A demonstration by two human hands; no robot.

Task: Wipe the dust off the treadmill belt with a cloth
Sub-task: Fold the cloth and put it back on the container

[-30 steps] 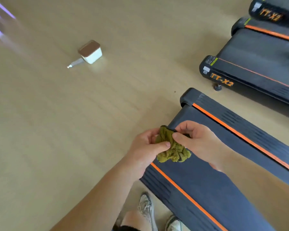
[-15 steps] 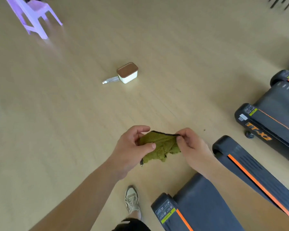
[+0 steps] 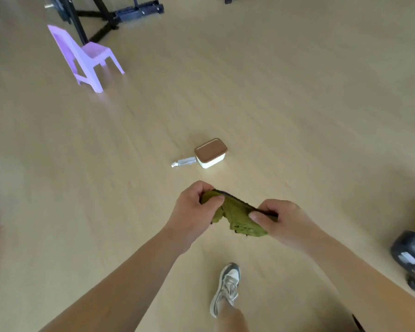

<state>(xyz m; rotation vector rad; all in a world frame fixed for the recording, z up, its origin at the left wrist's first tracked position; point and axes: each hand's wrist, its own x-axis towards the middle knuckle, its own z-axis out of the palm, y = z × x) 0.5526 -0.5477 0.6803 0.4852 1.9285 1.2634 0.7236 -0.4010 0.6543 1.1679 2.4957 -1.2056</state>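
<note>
An olive-green cloth (image 3: 237, 215) hangs stretched between both hands above the wooden floor. My left hand (image 3: 193, 212) pinches its left end and my right hand (image 3: 282, 220) pinches its right end, with the loose part drooping below. Only a black corner of a treadmill (image 3: 411, 255), with a small wheel, shows at the right edge. Its belt is out of view.
A white box with a brown lid (image 3: 210, 152) lies on the floor ahead, a small clear bottle (image 3: 183, 162) beside it. A purple plastic chair (image 3: 84, 56) and black equipment legs (image 3: 110, 13) stand far left. My shoe (image 3: 227, 287) is below the hands.
The view has swung left and away from the treadmills, which have slid out to the right edge. Both hands have pulled the bunched cloth wider apart.
</note>
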